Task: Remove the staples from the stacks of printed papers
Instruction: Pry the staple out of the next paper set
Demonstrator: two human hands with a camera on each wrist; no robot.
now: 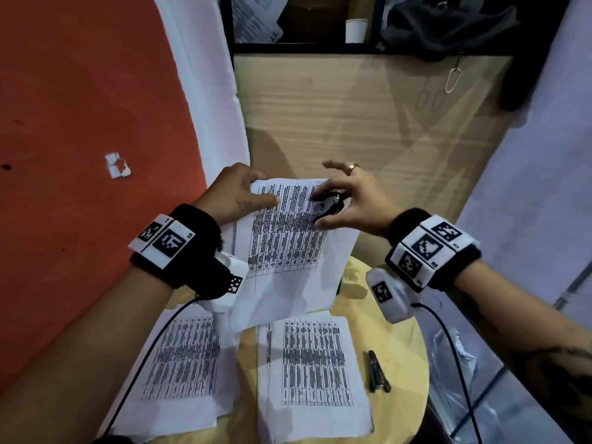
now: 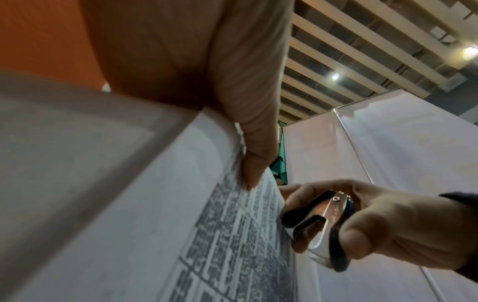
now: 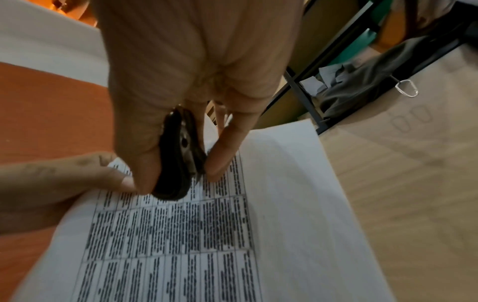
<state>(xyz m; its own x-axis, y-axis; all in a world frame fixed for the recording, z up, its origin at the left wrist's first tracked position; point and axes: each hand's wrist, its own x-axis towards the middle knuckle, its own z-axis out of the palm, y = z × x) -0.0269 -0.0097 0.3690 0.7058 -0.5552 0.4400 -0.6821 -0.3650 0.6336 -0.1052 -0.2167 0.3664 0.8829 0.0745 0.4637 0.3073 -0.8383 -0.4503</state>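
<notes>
A stack of printed papers [image 1: 288,238] with table text is held up above the round table. My left hand [image 1: 238,195] grips its upper left corner, thumb lying on the top sheet [image 2: 232,235]. My right hand [image 1: 346,200] pinches a black and metal staple remover [image 1: 330,205] between thumb and fingers, its tip against the upper part of the page [image 3: 181,224]. The staple remover [image 2: 318,222] shows squeezed in the left wrist view, and the same staple remover [image 3: 181,155] points down at the paper in the right wrist view. No staple is visible.
Two more paper stacks, a left stack [image 1: 182,357] and a right stack [image 1: 315,370], lie on the yellow round table [image 1: 400,341]. A dark metal tool [image 1: 378,371] lies right of them. A wooden cabinet [image 1: 368,123] stands ahead, an orange wall [image 1: 80,123] left, a white panel [image 1: 538,187] right.
</notes>
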